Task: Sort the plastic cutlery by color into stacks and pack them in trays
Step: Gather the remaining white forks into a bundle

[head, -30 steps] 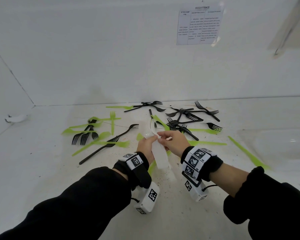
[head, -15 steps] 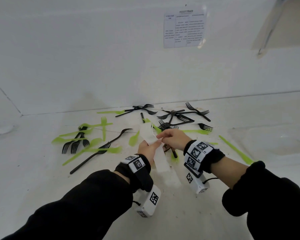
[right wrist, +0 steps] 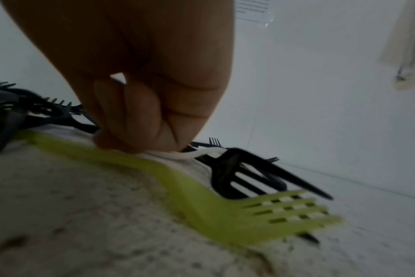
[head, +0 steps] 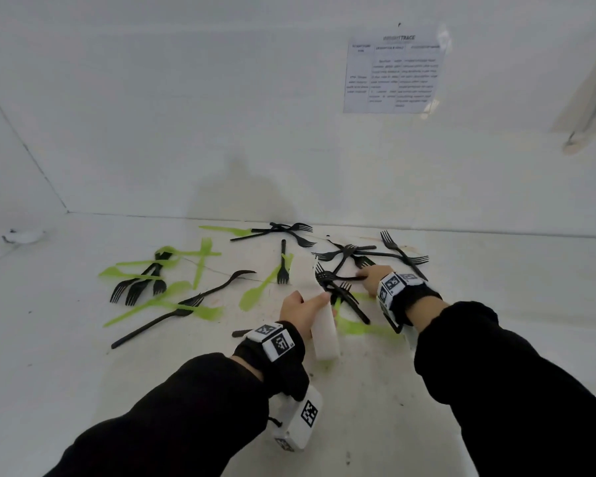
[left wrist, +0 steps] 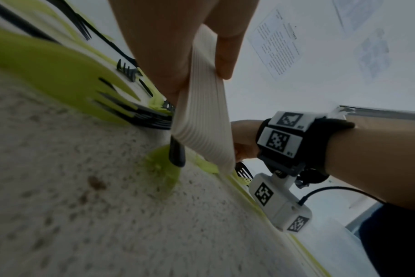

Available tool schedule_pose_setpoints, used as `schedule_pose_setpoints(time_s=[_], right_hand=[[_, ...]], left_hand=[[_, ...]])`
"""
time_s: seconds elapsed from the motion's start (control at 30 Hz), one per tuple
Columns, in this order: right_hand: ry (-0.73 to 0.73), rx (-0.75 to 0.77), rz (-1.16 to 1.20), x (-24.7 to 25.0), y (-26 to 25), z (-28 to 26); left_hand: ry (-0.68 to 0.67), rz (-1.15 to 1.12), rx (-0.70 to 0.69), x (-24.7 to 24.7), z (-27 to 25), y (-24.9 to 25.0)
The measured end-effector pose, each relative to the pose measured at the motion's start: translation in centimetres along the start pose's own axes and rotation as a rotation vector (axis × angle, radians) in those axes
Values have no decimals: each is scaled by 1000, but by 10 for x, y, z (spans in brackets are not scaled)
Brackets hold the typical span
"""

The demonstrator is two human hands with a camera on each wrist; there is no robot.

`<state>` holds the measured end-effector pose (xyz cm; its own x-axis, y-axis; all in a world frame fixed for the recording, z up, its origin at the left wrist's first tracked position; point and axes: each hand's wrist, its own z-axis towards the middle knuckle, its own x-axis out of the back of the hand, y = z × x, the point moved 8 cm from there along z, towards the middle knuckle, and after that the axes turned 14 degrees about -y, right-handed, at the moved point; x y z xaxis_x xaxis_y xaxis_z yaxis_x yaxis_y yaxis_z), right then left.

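Observation:
My left hand (head: 301,306) grips a tall stack of white cutlery (head: 324,335) by its upper part, thumb on one side and fingers on the other; the stack (left wrist: 201,116) stands tilted with its lower end near the table. My right hand (head: 375,277) is down in the tangle of black forks (head: 348,253), fingers curled. In the right wrist view its fingertips (right wrist: 121,142) pinch a white cutlery piece (right wrist: 190,154) lying between a black fork (right wrist: 237,178) and a green fork (right wrist: 225,211). Green spoons (head: 255,294) and more black forks (head: 141,284) lie scattered to the left.
The white table (head: 496,287) ends at a white back wall, with a side wall and corner (head: 66,211) on the left. A printed sheet (head: 393,70) is stuck on the back wall. A black fork (head: 183,304) lies long across the left middle.
My right hand has left the white stack and moved forward and right into the black forks, down to the table. My left hand still holds the stack, now lower and more upright.

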<state>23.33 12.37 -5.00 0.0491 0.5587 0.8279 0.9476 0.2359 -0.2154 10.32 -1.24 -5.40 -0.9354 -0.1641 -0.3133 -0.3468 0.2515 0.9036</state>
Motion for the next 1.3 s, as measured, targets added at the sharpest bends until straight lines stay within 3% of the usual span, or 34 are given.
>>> schedule_pose_setpoints(time_s=[0.23,0.47,0.77,0.97,1.07,1.3], right_hand=[[150,-20,117,19,3,4],[460,98,712,47,10,-20],[166,301,1078,0,-42,-48],[285,134,637,12,-33,-56],[174,4,405,7,-16,-49],[155,-160,297,5,23,-22]], left_hand=[[82,-74,-3,6,-6,0],[82,-30,-21,14,-10,8],[17,-11,-16,5,-5,17],[-30,-12,-8,4,-4,20],[-58,-14,7,5,-5,20],[-43,-6,33,19,-2,16]])
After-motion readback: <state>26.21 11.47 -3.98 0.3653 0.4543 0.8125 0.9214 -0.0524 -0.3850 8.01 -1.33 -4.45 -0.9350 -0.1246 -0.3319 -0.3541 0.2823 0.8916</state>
